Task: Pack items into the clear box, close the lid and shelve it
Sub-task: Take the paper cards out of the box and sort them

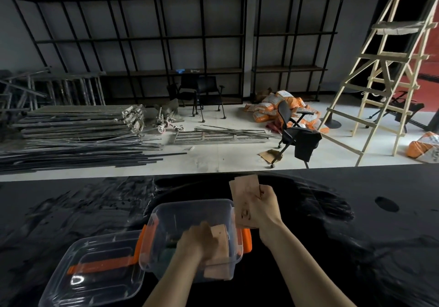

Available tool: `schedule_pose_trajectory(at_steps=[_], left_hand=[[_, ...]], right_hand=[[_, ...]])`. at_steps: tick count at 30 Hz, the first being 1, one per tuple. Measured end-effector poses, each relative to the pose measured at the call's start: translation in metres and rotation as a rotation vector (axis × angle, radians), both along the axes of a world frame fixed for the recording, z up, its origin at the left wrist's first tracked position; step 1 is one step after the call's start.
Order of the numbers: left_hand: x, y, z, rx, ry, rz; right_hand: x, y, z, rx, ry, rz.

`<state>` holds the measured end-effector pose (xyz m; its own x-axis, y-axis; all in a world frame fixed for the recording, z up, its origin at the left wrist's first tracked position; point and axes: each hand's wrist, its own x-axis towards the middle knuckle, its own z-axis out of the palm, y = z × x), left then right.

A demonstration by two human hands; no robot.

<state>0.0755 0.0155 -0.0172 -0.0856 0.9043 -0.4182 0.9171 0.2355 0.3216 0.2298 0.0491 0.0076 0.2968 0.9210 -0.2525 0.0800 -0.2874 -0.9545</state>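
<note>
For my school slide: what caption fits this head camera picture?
Left hand lowers a wooden piece into the clear box.

The box was clear, glossy plastic with orange plastic latches, as was its lid. The table was black and streaked, faintly shiny. The held pieces looked like matt brown card.

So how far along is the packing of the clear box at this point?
Early to midway. The lid is off, lying on the black table left of the clear box. The left hand is putting a tan piece into the box; the right hand holds another tan sheet beside it. Still left: finish packing, close the lid, shelve the box.
</note>
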Motion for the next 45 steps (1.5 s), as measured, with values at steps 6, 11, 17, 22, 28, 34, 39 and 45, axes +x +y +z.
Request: schedule_pose_trajectory(at_steps=[6, 11, 17, 22, 28, 34, 39, 45], left_hand=[[0.010, 0.021, -0.018, -0.245, 0.026, -0.092], [0.007, 0.017, -0.013, -0.022, 0.067, 0.028], [-0.004, 0.001, 0.044, 0.316, -0.217, 0.343], [-0.002, 0.012, 0.064, 0.416, -0.648, 0.396], [0.018, 0.018, 0.079, 0.407, -0.899, 0.341], [0.005, 0.022, 0.083, 0.486, -1.242, 0.541], [-0.021, 0.011, 0.085, 0.606, -1.208, 0.450], [-0.036, 0.016, 0.103, 0.626, -1.147, 0.266]], right_hand=[[0.002, -0.005, -0.015, -0.061, 0.033, 0.098], [0.003, -0.005, -0.013, -0.064, 0.028, 0.137], [-0.007, 0.003, -0.007, -0.026, 0.086, 0.171], [-0.037, -0.001, 0.011, 0.058, 0.179, 0.211], [-0.052, -0.005, 0.027, 0.144, 0.158, 0.260], [-0.044, -0.013, 0.036, 0.142, 0.352, 0.329], [-0.026, -0.011, 0.046, 0.240, 0.524, 0.197], [-0.030, -0.008, 0.065, 0.321, 0.434, 0.306]])
